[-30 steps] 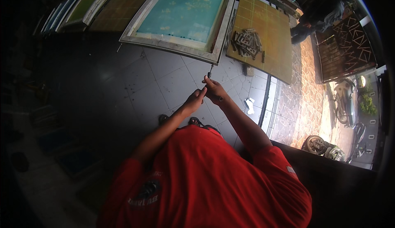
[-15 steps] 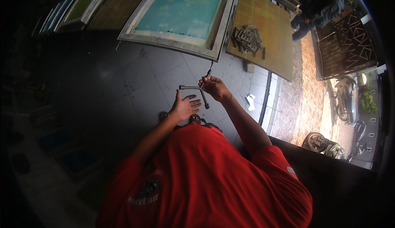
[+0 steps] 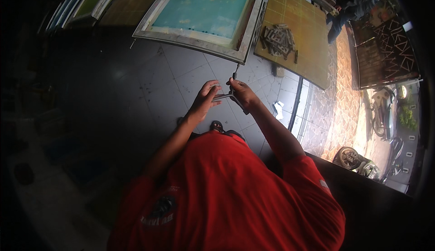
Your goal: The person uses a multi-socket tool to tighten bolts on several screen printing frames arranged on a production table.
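My right hand (image 3: 243, 94) grips a three-armed metal socket wrench (image 3: 222, 97) near its hub. The wrench's far leg points up to a thin rod or bolt (image 3: 238, 68) at the near right corner of a screen-printing frame (image 3: 195, 42); whether the socket sits on it is hard to tell. Beside the left arm of the wrench is my left hand (image 3: 205, 100), its fingers bent but apart, and that arm's end is hidden behind the hand. The third arm slants down beneath my right wrist. Teal mesh fills the frame.
On a yellowish board (image 3: 308, 47) right of the frame lies a pile of metal pieces (image 3: 279, 40). More frames (image 3: 99, 1) stand at the far left. A white scrap (image 3: 278, 109) lies on the tiled floor (image 3: 181, 72). A person (image 3: 358, 6) is at the upper right.
The wrench has turned in my right hand, so its arms point differently. My left hand has risen from below to beside the wrench's left arm. The view has shifted slightly.
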A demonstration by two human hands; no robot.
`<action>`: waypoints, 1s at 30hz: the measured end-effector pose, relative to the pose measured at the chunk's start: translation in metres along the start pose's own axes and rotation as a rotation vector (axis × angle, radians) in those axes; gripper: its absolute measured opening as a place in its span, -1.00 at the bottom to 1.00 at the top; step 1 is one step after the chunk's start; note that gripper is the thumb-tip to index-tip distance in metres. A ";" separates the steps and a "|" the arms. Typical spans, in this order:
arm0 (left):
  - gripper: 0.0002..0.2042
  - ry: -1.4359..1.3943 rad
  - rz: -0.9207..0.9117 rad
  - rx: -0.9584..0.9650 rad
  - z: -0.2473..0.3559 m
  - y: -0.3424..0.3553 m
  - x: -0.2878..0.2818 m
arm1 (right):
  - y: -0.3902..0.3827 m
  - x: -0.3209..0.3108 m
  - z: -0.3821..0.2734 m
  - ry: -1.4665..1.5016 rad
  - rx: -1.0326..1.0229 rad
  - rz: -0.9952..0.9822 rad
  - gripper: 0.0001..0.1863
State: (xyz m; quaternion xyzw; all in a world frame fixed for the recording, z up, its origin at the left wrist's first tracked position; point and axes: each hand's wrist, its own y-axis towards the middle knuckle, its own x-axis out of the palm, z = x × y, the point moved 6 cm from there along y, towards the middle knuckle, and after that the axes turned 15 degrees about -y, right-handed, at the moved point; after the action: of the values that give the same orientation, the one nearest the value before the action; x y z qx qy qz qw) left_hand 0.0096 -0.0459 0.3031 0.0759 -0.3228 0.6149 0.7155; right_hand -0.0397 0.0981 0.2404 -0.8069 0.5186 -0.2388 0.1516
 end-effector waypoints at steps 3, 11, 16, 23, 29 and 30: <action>-0.69 0.354 -0.017 -0.017 -0.001 0.005 -0.007 | -0.002 0.004 -0.004 0.042 -0.009 0.013 -0.60; -0.65 0.152 0.338 -0.310 -0.044 0.016 -0.062 | -0.004 0.004 0.001 0.271 -0.075 -0.184 -0.76; -0.64 0.736 0.334 0.377 0.002 0.007 -0.037 | 0.007 -0.007 0.015 0.204 -0.096 -0.213 -0.86; -0.54 0.551 -0.057 0.548 0.048 -0.028 0.040 | 0.006 -0.006 0.017 0.210 0.000 0.016 -0.75; -0.30 1.612 -0.102 0.215 0.023 -0.020 0.051 | 0.011 -0.001 0.014 0.235 0.045 0.010 -0.71; -0.30 1.549 -0.091 0.261 0.020 -0.016 0.046 | 0.009 -0.002 0.012 0.193 0.062 0.022 -0.71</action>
State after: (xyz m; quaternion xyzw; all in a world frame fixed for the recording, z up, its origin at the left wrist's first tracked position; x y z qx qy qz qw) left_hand 0.0187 -0.0215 0.3491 -0.2779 0.3459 0.4959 0.7465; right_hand -0.0408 0.0962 0.2254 -0.7693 0.5319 -0.3298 0.1286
